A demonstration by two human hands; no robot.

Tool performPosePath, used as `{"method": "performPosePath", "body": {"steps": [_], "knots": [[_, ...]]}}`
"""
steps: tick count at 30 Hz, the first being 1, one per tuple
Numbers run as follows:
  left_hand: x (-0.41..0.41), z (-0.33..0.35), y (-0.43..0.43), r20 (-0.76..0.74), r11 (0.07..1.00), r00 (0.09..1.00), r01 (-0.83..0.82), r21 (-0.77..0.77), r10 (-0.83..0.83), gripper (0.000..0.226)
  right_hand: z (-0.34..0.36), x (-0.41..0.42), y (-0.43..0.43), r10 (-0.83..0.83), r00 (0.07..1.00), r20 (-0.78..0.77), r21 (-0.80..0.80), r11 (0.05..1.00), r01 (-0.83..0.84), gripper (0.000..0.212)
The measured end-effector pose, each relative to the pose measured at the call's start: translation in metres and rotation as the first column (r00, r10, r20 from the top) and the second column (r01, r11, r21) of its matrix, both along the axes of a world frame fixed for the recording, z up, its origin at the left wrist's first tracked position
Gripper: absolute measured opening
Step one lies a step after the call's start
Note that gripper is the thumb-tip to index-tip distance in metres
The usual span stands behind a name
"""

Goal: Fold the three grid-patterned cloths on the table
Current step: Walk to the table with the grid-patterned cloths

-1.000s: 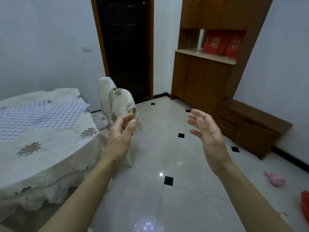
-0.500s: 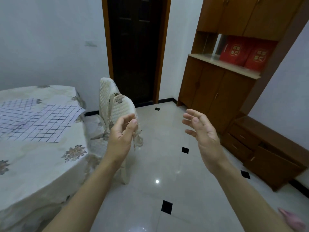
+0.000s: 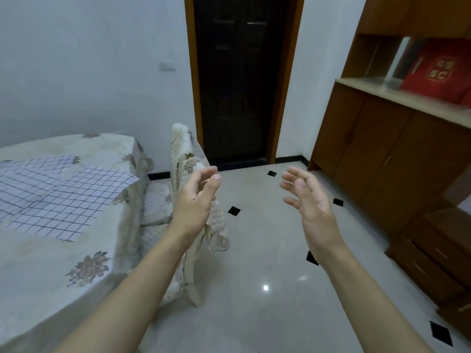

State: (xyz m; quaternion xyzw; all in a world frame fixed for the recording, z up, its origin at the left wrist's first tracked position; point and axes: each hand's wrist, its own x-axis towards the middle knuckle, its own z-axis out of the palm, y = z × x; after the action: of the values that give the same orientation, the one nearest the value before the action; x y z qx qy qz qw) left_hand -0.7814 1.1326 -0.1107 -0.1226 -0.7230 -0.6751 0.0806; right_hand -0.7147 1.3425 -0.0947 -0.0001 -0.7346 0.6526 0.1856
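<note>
- Off to the left of both grips, head view: grid-patterned cloths [image 3: 58,197] lie spread flat on the desk [image 3: 84,271], overlapping. I can make out at least two layers; a third may be there but can't tell it apart, since the frame cuts off that side.
- Left grip [image 3: 196,200]: raised over the floor w/ fingers loosely curled, thumb up, holding nothing. A covered chair [image 3: 183,159] sits just behind it, between the grip and the desk edge.
- Right grip [image 3: 308,200]: open, fingers spread, palm turned inward, empty. It's well apart from the cloths, w/ a wood cabinet [image 3: 382,159] beyond it.
- Step, as I judge it: pre-fold approach. No cloth touched, none folded yet.
- Next move prob. calls for turning left toward the desk and getting both grips down to the nearest cloth's corners or edge, past the chair.
- Top layer should be picked first, since they overlap; pinch one layer only.
</note>
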Motion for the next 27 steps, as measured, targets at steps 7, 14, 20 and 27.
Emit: {"method": "performPosePath", "body": {"steps": [7, 14, 20, 27], "knots": [[-0.088, 0.01, 0.047, 0.004, 0.995, 0.996, -0.088, 0.038, 0.088, 0.046, 0.015, -0.109, 0.059, 0.059, 0.998, -0.007, -0.009, 0.998, -0.059, 0.056], [-0.202, -0.012, 0.066, 0.009, 0.981, 0.984, -0.18, 0.078, 0.179, 0.045, -0.007, -0.237, 0.074, 0.158, 0.987, 0.018, 0.043, 0.986, -0.159, 0.053], [-0.327, -0.025, 0.078, 0.03, 0.96, 0.973, -0.232, 0.154, 0.231, 0.031, -0.006, -0.371, 0.08, 0.209, 0.976, 0.06, 0.102, 0.971, -0.215, 0.045], [-0.443, -0.02, 0.064, 0.049, 0.93, 0.945, -0.327, 0.171, 0.323, 0.031, 0.001, -0.51, 0.071, 0.289, 0.956, 0.05, 0.106, 0.95, -0.293, 0.044]]}}
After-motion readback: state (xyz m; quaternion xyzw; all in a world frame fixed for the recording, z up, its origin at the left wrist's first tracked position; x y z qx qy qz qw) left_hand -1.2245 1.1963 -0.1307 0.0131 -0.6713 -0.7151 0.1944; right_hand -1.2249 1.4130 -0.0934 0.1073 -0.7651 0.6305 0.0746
